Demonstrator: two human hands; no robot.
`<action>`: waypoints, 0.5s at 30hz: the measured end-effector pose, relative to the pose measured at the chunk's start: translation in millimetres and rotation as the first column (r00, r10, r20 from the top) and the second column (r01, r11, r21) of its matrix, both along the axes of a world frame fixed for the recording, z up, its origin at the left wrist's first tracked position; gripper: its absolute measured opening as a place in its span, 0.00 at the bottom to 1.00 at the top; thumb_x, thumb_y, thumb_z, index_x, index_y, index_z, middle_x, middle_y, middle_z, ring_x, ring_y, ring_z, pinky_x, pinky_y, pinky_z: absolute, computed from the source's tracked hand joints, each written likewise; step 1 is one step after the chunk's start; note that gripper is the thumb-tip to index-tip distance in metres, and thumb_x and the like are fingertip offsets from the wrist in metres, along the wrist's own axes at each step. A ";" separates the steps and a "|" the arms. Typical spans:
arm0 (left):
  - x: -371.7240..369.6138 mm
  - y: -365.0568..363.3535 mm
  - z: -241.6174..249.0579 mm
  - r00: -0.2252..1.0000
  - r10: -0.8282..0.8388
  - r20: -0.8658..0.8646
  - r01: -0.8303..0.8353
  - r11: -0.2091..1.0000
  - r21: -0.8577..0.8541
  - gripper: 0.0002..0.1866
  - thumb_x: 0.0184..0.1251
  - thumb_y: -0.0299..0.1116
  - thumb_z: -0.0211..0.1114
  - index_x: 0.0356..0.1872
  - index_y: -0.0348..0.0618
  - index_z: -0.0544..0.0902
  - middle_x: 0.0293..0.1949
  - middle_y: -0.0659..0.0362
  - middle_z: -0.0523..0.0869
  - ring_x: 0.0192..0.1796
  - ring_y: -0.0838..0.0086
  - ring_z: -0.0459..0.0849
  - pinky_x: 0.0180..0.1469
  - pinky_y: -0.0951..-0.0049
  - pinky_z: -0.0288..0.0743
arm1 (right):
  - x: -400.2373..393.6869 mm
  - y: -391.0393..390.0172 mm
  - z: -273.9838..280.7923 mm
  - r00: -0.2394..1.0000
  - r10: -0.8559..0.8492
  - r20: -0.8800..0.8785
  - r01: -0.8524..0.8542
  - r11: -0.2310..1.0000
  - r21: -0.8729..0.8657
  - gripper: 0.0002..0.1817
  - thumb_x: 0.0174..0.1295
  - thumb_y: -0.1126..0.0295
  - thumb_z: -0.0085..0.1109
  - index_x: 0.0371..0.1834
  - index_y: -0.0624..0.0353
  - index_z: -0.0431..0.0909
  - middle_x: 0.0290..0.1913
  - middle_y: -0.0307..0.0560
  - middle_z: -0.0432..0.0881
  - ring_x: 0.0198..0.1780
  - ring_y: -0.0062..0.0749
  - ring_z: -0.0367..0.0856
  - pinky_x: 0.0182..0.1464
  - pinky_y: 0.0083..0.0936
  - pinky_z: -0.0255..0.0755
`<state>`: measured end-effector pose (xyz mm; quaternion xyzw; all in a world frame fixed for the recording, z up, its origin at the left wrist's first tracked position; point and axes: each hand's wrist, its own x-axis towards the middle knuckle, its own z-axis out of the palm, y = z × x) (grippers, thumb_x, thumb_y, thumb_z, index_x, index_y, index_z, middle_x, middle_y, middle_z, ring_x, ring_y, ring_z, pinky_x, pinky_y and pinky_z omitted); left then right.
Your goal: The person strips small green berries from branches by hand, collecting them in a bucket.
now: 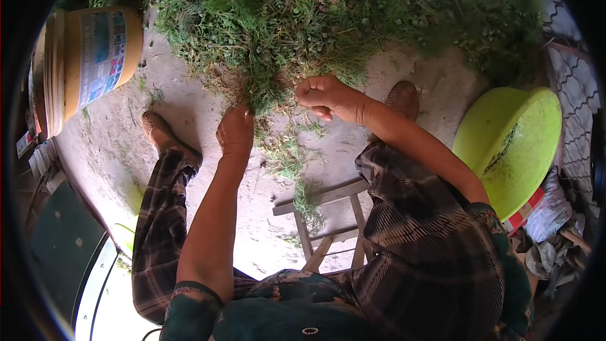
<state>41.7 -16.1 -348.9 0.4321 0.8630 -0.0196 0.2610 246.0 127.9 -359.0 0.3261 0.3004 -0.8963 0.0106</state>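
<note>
My left hand (pixel 235 129) is closed at the near edge of a big heap of cut conifer branches (pixel 265 19). From its fingertips a leafy green conifer sprig (pixel 267 87) appears to rise toward the heap. My right hand (pixel 331 98) is a little to the right, its fingers curled in and pressed together. Whatever it may hold is too small to make out. Loose green bits (pixel 281 151) lie scattered on the floor between and below both hands.
At left a yellow-tan bucket (pixel 110 57) lies tipped on its side. A lime-green basin (pixel 473 129) leans at right, beside bags and clutter (pixel 549 221). A wooden stool frame (pixel 322 199) stands between my legs. My feet rest on the concrete floor (pixel 208 215).
</note>
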 end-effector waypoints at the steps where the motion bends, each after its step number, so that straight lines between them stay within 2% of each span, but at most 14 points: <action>1: 0.1 1.8 1.7 1.000 -0.002 -0.010 0.002 0.998 -0.059 0.07 0.61 0.33 0.59 0.39 0.47 0.79 0.38 0.48 0.81 0.39 0.52 0.81 0.41 0.58 0.74 | 0.5 -1.1 0.9 1.000 -0.001 -0.009 0.001 0.999 -0.033 0.07 0.59 0.70 0.57 0.33 0.62 0.73 0.26 0.42 0.75 0.17 0.16 0.67 0.15 0.18 0.59; 2: 3.2 -0.3 5.8 1.000 -0.002 -0.013 0.001 0.998 -0.060 0.07 0.61 0.33 0.59 0.39 0.47 0.79 0.38 0.48 0.81 0.39 0.52 0.81 0.41 0.58 0.74 | 1.4 -1.6 -2.8 1.000 0.006 -0.006 -0.006 0.994 -0.110 0.08 0.59 0.68 0.59 0.31 0.61 0.74 0.24 0.41 0.74 0.17 0.17 0.68 0.14 0.20 0.60; 4: 17.3 -8.6 17.6 0.963 0.240 0.121 -0.244 0.970 0.021 0.07 0.64 0.34 0.56 0.41 0.47 0.76 0.38 0.46 0.81 0.37 0.50 0.81 0.38 0.57 0.74 | 3.1 -5.2 -4.3 1.000 0.027 0.013 -0.024 0.985 -0.172 0.09 0.60 0.65 0.58 0.31 0.60 0.74 0.27 0.41 0.76 0.18 0.18 0.69 0.15 0.19 0.61; 5: 25.1 -13.6 15.6 0.952 0.256 0.168 -0.278 0.953 0.122 0.07 0.64 0.30 0.57 0.42 0.45 0.74 0.37 0.47 0.82 0.34 0.55 0.83 0.35 0.62 0.75 | 4.2 -8.9 -4.7 0.998 0.048 0.037 -0.039 0.971 -0.234 0.10 0.61 0.63 0.58 0.30 0.58 0.74 0.29 0.41 0.77 0.20 0.19 0.70 0.16 0.19 0.62; 6: 35.4 -15.3 19.6 0.941 0.194 0.277 -0.264 0.934 0.241 0.08 0.63 0.28 0.58 0.43 0.44 0.74 0.37 0.49 0.82 0.35 0.60 0.83 0.36 0.65 0.75 | 3.0 -12.8 -4.9 0.993 0.062 0.100 -0.043 0.982 -0.182 0.12 0.63 0.61 0.55 0.28 0.58 0.74 0.29 0.43 0.77 0.22 0.22 0.74 0.16 0.22 0.69; 7: 47.5 -15.4 23.8 0.920 0.117 0.375 -0.260 0.898 0.356 0.10 0.62 0.26 0.59 0.45 0.43 0.74 0.37 0.51 0.82 0.35 0.64 0.83 0.36 0.68 0.76 | 1.7 -16.5 -3.0 0.993 0.060 0.098 -0.041 0.983 -0.181 0.12 0.63 0.61 0.55 0.28 0.58 0.74 0.29 0.43 0.77 0.22 0.22 0.74 0.16 0.22 0.69; 9: 72.6 5.3 53.6 0.731 0.107 0.674 -0.386 0.880 0.278 0.14 0.60 0.25 0.62 0.48 0.41 0.74 0.35 0.55 0.81 0.35 0.71 0.81 0.37 0.74 0.75 | -0.7 -21.2 6.4 0.973 -0.008 0.232 0.100 0.916 -0.388 0.14 0.63 0.60 0.54 0.27 0.59 0.74 0.28 0.45 0.78 0.23 0.25 0.77 0.18 0.25 0.74; 10: 75.8 10.4 55.5 0.701 0.070 0.710 -0.355 0.898 0.261 0.18 0.60 0.29 0.64 0.51 0.39 0.74 0.36 0.54 0.81 0.36 0.71 0.81 0.39 0.74 0.74 | 1.3 -21.8 7.7 0.973 -0.009 0.231 0.100 0.917 -0.386 0.14 0.63 0.60 0.54 0.27 0.59 0.74 0.28 0.45 0.78 0.23 0.25 0.77 0.18 0.25 0.74; 11: 71.5 15.3 51.5 0.701 0.068 0.710 -0.354 0.897 0.264 0.18 0.60 0.29 0.64 0.51 0.39 0.74 0.36 0.54 0.81 0.36 0.71 0.81 0.39 0.74 0.74 | 3.7 -21.4 8.6 0.978 -0.002 0.206 0.087 0.911 -0.403 0.15 0.64 0.59 0.53 0.26 0.59 0.74 0.26 0.44 0.77 0.23 0.24 0.76 0.17 0.25 0.72; 13: 53.7 33.6 36.7 0.898 0.197 0.393 -0.334 0.887 0.318 0.19 0.60 0.36 0.66 0.49 0.38 0.76 0.40 0.50 0.82 0.38 0.69 0.81 0.41 0.72 0.74 | 9.2 -17.3 1.9 0.984 -0.004 0.181 0.080 0.908 -0.411 0.17 0.65 0.57 0.53 0.24 0.58 0.74 0.25 0.44 0.76 0.22 0.24 0.74 0.16 0.24 0.70; 14: 47.2 48.4 37.5 0.935 0.265 0.235 -0.322 0.912 0.252 0.22 0.59 0.41 0.67 0.49 0.37 0.77 0.40 0.48 0.82 0.39 0.62 0.82 0.42 0.66 0.74 | 13.3 -18.0 -9.4 0.993 0.015 0.113 0.029 0.925 -0.379 0.19 0.65 0.55 0.53 0.23 0.58 0.73 0.24 0.43 0.75 0.21 0.22 0.72 0.15 0.22 0.66; 15: 40.3 55.5 19.0 0.990 0.133 -0.050 -0.099 0.898 0.428 0.22 0.57 0.43 0.68 0.45 0.36 0.77 0.38 0.47 0.82 0.38 0.57 0.82 0.41 0.60 0.74 | 13.9 -15.5 -9.1 0.998 0.038 0.047 -0.020 0.939 -0.344 0.21 0.65 0.53 0.53 0.22 0.58 0.72 0.22 0.42 0.73 0.19 0.20 0.69 0.14 0.20 0.62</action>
